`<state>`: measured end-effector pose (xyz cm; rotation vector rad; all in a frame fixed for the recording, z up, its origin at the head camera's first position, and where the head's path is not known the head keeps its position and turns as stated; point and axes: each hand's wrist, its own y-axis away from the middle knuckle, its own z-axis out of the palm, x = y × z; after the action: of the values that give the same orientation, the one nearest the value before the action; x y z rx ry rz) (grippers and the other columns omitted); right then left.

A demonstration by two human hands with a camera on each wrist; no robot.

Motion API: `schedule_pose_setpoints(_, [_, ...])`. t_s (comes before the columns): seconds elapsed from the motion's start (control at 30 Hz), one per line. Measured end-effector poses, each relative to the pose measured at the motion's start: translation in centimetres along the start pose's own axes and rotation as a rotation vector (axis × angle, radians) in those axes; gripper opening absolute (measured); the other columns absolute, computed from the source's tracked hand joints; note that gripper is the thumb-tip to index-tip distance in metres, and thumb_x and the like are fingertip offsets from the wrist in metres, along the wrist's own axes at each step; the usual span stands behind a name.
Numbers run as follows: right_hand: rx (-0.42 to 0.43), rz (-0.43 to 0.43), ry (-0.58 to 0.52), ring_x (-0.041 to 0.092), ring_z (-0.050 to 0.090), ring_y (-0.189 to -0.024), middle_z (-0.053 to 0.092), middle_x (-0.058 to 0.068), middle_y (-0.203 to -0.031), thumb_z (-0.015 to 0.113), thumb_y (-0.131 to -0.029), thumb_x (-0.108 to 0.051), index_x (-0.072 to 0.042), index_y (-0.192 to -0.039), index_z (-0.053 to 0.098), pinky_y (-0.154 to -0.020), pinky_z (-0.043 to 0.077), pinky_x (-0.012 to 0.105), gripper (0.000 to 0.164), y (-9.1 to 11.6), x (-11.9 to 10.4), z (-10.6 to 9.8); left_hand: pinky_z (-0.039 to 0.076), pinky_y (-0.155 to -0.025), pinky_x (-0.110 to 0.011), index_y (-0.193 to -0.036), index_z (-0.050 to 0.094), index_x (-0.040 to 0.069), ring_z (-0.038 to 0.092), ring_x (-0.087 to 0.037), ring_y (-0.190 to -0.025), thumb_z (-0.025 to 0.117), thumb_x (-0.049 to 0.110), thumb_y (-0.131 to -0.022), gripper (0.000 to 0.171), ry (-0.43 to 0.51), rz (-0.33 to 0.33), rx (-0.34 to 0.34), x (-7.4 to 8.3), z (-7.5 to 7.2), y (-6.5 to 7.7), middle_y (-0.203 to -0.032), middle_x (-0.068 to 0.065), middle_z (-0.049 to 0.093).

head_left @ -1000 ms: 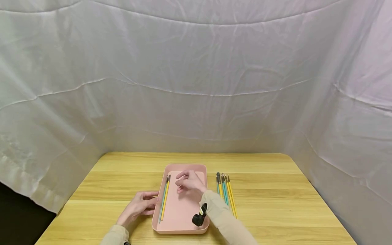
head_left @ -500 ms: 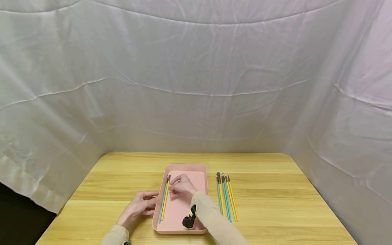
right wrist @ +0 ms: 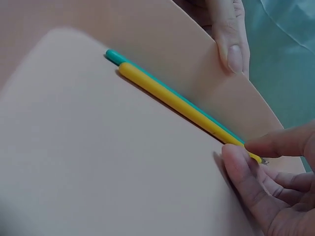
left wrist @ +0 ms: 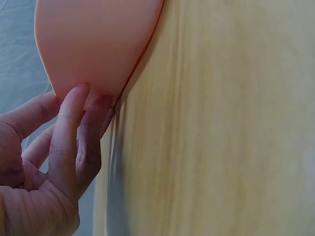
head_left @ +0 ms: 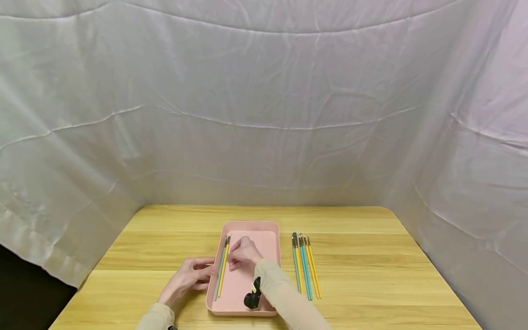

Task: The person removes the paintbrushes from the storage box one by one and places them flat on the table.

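Note:
A pink tray [head_left: 247, 312] lies on the wooden table, longer front to back. My left hand [head_left: 187, 278] holds its left wall; in the right wrist view the tip of a digit [right wrist: 235, 59] laps over the rim, while fingers [left wrist: 74, 105] touch the outer wall in the left wrist view. Inside, along that wall, lie a teal paintbrush [head_left: 218, 280] and a yellow paintbrush [head_left: 223, 270], side by side with bristles at the far end. My right hand [head_left: 244, 253] reaches into the tray and pinches the yellow paintbrush [right wrist: 167, 96] between thumb and index finger near its ferrule.
To the tray's right, several teal and yellow paintbrushes [head_left: 305, 266] lie in a row on the table [head_left: 371, 275], bristles pointing away. Grey-white cloth [head_left: 264, 156] hangs behind the table and along both sides. A black wrist camera [head_left: 252, 294] sits over the tray's near end.
My right hand has moved left across the tray to the yellow paintbrush, and its fingers have drawn in. The left hand and the tray have barely moved.

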<state>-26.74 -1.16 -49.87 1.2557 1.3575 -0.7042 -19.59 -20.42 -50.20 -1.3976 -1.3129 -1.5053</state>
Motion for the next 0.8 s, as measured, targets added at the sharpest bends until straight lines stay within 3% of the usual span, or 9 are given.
schedule_pose_setpoints(0.27, [-0.009, -0.002, 0.065, 0.012, 0.060, -0.042, 0.067, 0.013, -0.057, 0.066, -0.078, 0.012, 0.003, -0.071, 0.067, -0.053, 0.064, 0.030, 0.012, 0.11, -0.27, 0.04, 0.066, -0.070, -0.029, -0.143, 0.044, -0.011, 0.072, -0.015, -0.084, 0.069, 0.016, -0.095, 0.060, -0.012, -0.009, 0.012, 0.04, 0.08, 0.10, -0.110, -0.013, 0.074])
schedule_pose_setpoints(0.43, [0.013, -0.007, 0.104, 0.019, 0.067, -0.047, 0.071, 0.023, -0.066, 0.068, -0.075, 0.013, 0.003, -0.069, 0.065, -0.053, 0.064, 0.031, 0.012, 0.13, -0.47, 0.33, 0.065, -0.069, -0.027, -0.142, 0.047, -0.011, 0.072, -0.015, -0.084, 0.071, 0.019, -0.094, 0.061, -0.001, 0.004, 0.007, -0.25, -0.04, -0.05, -0.109, -0.011, 0.074])
schedule_pose_setpoints(0.6, [0.023, -0.012, 0.143, 0.024, 0.071, -0.051, 0.072, 0.024, -0.067, 0.070, -0.076, 0.012, 0.000, -0.068, 0.062, -0.053, 0.063, 0.029, 0.017, 0.08, -0.55, 0.57, 0.064, -0.069, -0.024, -0.140, 0.052, -0.009, 0.072, -0.013, -0.083, 0.073, 0.022, -0.093, 0.059, 0.020, 0.023, -0.022, -0.18, -0.20, -0.08, -0.106, -0.008, 0.075])
schedule_pose_setpoints(0.8, [0.023, -0.025, 0.189, 0.021, 0.069, -0.049, 0.072, 0.020, -0.065, 0.073, -0.079, 0.010, -0.001, -0.068, 0.063, -0.050, 0.062, 0.027, 0.017, 0.01, -0.52, 0.66, 0.065, -0.068, -0.025, -0.142, 0.046, -0.012, 0.072, -0.014, -0.084, 0.069, 0.016, -0.095, 0.059, -0.003, 0.010, -0.002, -0.02, 0.01, -0.03, -0.111, -0.017, 0.074])
